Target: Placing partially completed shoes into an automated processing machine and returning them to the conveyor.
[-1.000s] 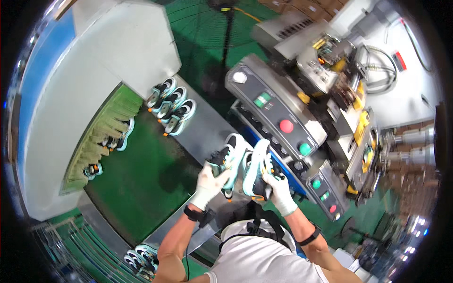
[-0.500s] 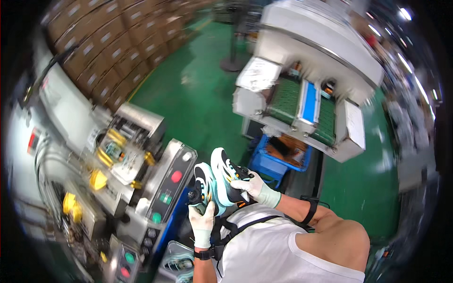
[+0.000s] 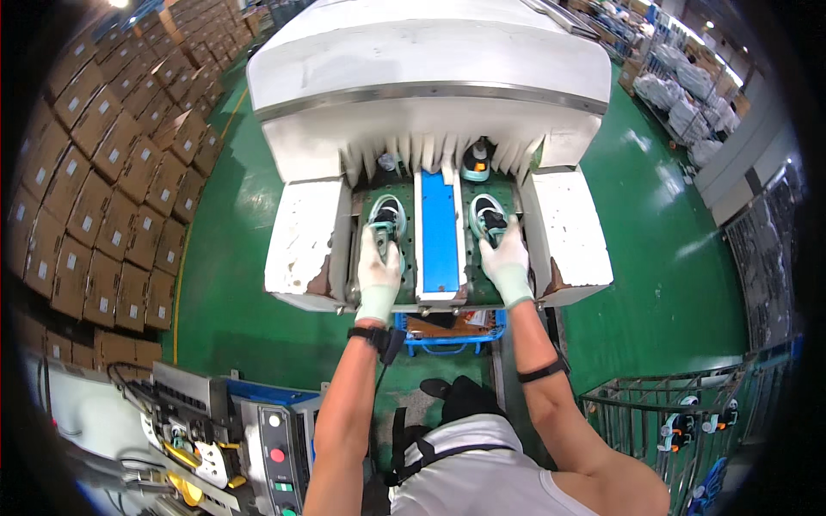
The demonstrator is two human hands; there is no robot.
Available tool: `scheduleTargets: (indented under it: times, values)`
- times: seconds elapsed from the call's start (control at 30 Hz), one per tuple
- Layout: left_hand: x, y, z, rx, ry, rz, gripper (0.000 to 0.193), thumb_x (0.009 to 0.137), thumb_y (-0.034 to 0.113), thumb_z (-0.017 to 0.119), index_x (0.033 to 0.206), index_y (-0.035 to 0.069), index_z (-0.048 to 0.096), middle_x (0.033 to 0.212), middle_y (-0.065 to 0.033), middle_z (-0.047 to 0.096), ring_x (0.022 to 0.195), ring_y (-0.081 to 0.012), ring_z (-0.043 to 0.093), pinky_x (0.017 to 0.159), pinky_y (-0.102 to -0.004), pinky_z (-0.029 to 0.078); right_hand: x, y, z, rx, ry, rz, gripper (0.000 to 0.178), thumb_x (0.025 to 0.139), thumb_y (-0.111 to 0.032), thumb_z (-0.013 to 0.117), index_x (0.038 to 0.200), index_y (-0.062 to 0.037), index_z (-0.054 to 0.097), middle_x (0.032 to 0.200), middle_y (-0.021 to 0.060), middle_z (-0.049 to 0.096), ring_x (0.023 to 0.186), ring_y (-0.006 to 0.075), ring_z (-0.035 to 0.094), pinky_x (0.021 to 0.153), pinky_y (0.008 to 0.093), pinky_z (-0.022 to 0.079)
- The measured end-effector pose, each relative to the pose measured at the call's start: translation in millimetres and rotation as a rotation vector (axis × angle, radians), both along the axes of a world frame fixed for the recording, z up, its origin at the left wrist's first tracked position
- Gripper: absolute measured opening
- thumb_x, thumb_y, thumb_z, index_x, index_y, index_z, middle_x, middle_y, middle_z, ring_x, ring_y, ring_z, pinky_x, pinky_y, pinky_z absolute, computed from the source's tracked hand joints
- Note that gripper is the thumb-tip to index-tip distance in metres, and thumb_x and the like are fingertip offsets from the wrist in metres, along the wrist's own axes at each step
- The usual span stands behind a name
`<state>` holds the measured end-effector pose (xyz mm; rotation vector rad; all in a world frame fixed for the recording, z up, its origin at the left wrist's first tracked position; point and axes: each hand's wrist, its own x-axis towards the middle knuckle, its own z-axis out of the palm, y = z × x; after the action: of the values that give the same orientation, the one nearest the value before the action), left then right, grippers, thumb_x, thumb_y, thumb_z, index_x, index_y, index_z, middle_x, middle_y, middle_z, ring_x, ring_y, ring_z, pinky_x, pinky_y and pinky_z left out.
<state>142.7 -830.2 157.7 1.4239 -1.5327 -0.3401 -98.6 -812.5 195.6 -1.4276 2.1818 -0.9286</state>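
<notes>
Both arms reached forward to the mouth of a large white tunnel machine (image 3: pixel 430 69), where a green conveyor belt (image 3: pixel 477 284) ran in two lanes split by a bright blue divider strip (image 3: pixel 440 232).

The left hand (image 3: pixel 379 271), in a white knit glove, lay on top of the left sneaker (image 3: pixel 386 219) in the left lane, its fingers curled over the heel end and pressing the shoe to the belt. That sneaker was teal and white with a dark opening at the collar, and it pointed toe-first into the machine.

The right hand (image 3: pixel 508 262), also gloved, rested in the same way on the right sneaker (image 3: pixel 489 219) in the right lane; this shoe matched the other in colour, with pale teal sole edges, a white upper and a black inner lining. The two hands were well apart, one on each side of the divider, each closed on the rear of its own shoe.

Further in, a third sneaker (image 3: pixel 476 162) sat in the right lane, just beneath the white hanging flaps (image 3: pixel 413 155) of the tunnel entrance.

A black wristband (image 3: pixel 379 337) sat on the left wrist and a dark band (image 3: pixel 544 371) on the right forearm. Below the belt's end stood a blue crate (image 3: pixel 452 331). Stacked cardboard boxes (image 3: pixel 103 172) lined the left side, a control panel with coloured buttons (image 3: pixel 275 447) stood at the lower left, and a wire cart (image 3: pixel 680 421) holding more shoes stood at the lower right on the green floor (image 3: pixel 662 258).
</notes>
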Motion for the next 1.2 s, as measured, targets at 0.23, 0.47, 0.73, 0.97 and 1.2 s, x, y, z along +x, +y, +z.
scheduleTargets:
  times: [0.23,0.47,0.73,0.97,1.2]
  values:
    - [-2.3,-58.8,-5.6,0.05,0.07,-0.028,0.061,0.096,0.023,0.059,0.145,-0.006,0.037,0.146,-0.0297,0.043,0.135,-0.0411,0.043,0.113,-0.0404,0.036,9.0,-114.7,-15.5,-0.157,0.025,0.116,0.063,0.083,-0.03,0.071,0.13,0.0068,0.052,0.129,0.0286,0.056,0.115,0.0391,0.059,0.101,0.0441,0.046]
    - [100.4,238.5,-35.9,0.445,0.166,-0.02,0.042,0.099,0.029,0.053,0.135,0.007,0.055,0.131,-0.0174,0.06,0.119,-0.0357,0.057,0.104,-0.0421,0.045,153.9,28.4,-6.9,-0.539,-0.181,0.828,0.055,0.098,-0.017,0.061,0.145,0.003,0.041,0.146,0.0211,0.046,0.132,0.0302,0.047,0.113,0.0425,0.037]
    - [0.8,812.5,-114.4,0.077,0.585,1.947,0.037,0.095,0.028,0.056,0.119,0.001,0.062,0.107,-0.0194,0.07,0.099,-0.0299,0.068,0.089,-0.0379,0.052,303.7,270.4,-159.9,0.71,-0.104,2.187,0.057,0.092,-0.009,0.066,0.142,0.0054,0.043,0.14,0.023,0.053,0.128,0.0281,0.054,0.108,0.0374,0.042]
    - [-254.8,995.7,-201.8,0.391,0.897,2.852,0.048,0.089,0.028,0.062,0.126,-0.002,0.059,0.121,-0.0235,0.066,0.113,-0.0347,0.063,0.099,-0.0403,0.049,328.9,336.8,-255.3,0.808,0.449,2.09,0.054,0.088,-0.021,0.069,0.132,0.0045,0.052,0.107,0.0157,0.068,0.089,0.0238,0.066,0.075,0.0372,0.056]
    - [-357.6,1082.0,-278.6,0.513,0.914,2.962,0.075,0.086,0.031,0.067,0.145,-0.003,0.036,0.139,-0.0305,0.045,0.131,-0.0443,0.044,0.109,-0.045,0.04,301.4,403.0,-204.3,1.046,0.916,1.789,0.044,0.091,-0.018,0.065,0.129,-0.0008,0.053,0.101,0.0115,0.066,0.077,0.0224,0.067,0.065,0.0362,0.057]
